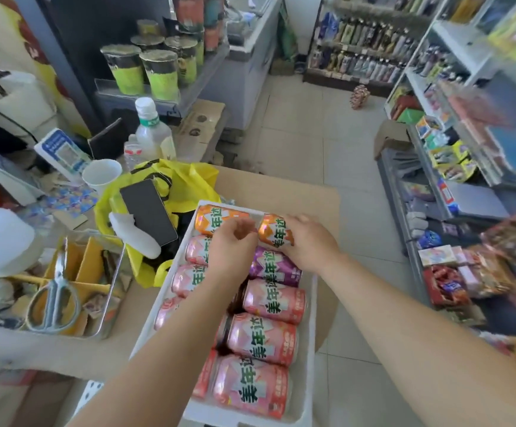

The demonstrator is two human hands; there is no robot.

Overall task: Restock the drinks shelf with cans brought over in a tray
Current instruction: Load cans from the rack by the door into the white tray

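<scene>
We see the cans lying on their sides in the white tray (241,416), long axes across it. We count two orange, one purple can (276,268) and at least six pink cans (273,302). Our right hand (307,241) grips one orange can (273,231) at the tray's far end. Our left hand (235,241) curls at its end, contact unclear.
</scene>
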